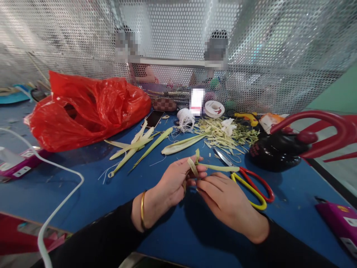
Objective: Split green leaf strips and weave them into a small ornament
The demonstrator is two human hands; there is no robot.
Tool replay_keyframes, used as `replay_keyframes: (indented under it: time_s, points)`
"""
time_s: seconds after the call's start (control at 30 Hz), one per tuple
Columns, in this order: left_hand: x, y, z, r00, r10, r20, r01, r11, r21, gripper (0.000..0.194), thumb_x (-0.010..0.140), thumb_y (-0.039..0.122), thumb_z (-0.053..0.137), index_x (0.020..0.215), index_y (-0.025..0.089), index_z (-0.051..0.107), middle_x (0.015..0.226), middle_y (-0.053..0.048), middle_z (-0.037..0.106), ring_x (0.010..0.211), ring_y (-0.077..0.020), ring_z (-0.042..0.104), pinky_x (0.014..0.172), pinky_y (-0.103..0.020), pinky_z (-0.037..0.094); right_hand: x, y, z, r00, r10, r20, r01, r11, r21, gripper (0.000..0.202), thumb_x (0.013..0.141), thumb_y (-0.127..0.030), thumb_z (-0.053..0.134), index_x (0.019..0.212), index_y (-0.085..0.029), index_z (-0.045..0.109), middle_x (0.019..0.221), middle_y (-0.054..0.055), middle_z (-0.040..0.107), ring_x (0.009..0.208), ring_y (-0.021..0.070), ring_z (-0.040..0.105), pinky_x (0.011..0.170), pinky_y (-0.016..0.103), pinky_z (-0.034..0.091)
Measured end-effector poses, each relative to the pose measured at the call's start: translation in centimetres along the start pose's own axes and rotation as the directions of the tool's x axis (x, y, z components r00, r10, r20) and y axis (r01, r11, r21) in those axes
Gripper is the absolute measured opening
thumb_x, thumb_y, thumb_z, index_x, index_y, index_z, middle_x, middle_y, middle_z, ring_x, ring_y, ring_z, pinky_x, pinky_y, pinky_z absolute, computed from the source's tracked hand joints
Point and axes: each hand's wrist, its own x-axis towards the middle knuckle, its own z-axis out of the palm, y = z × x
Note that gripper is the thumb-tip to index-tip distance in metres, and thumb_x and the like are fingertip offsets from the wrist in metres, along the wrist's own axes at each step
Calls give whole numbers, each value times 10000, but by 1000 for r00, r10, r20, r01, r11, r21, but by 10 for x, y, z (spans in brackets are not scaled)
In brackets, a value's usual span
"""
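Note:
A folded, pale green leaf strip [192, 167], like corn husk, is pinched between the thumb and fingers of my left hand [174, 180]. One narrow end of it stretches right, over toward the scissors. My right hand [223, 203] is closed beside it, fingertips against the lower part of the same strip; the exact grip is partly hidden. Scissors [249, 184] with one red and one yellow handle lie just past my right hand. Beyond my hands lie a long leaf piece [182, 144], a bundle of crossed leaf strips [131, 145] and a heap of shredded leaf [228, 132].
A red plastic bag [89, 108] fills the back left. White thread [186, 119], a ribbon spool [214, 109] and a dark phone [154, 119] are at the back. Right stands a black kettle [275, 152]. A white cable [67, 171] crosses the left, near a purple power strip [22, 167].

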Motion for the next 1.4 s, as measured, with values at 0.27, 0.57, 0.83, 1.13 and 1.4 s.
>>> replay_keyframes:
  time_s: [0.27,0.57,0.83,1.13,1.4]
  points:
    - [-3,1,2,1000,26,1,-26,999,-48,167,871,277,601,865,124,666,609,-2,613,542,-89,595,544,-189,480,-1,-5,-9,990,-89,-105,77,990,-116,105,891,-146,548,907,-151,652,670,24,617,613,165,556,658,350,449]
    - [-4,-17,5,999,-12,50,12,1000,-6,183,751,273,717,816,108,675,649,-29,651,560,-92,571,548,-185,439,5,-10,2,969,-245,-34,222,924,-310,260,916,-66,440,1002,-133,676,823,59,652,808,190,608,871,375,431]
    - [-3,-18,6,999,-41,23,40,999,23,178,725,274,736,786,112,696,654,-14,635,577,-87,552,548,-179,425,5,-9,6,952,-305,28,299,903,-310,208,908,-96,473,948,-133,674,817,55,621,757,190,576,851,401,447]
    - [-3,-20,3,997,-37,61,35,999,32,194,716,296,745,761,113,695,667,-25,639,605,-91,564,559,-176,421,6,-7,7,954,-289,-82,262,934,-242,213,907,-84,451,923,-147,654,889,60,700,866,192,627,959,399,424]
    - [-2,-18,3,996,77,49,-86,975,205,221,789,336,659,769,121,706,632,-32,656,559,-102,581,620,-222,486,2,2,3,846,402,-350,-345,914,215,97,841,-143,571,902,-209,606,830,44,699,791,193,658,800,361,499]
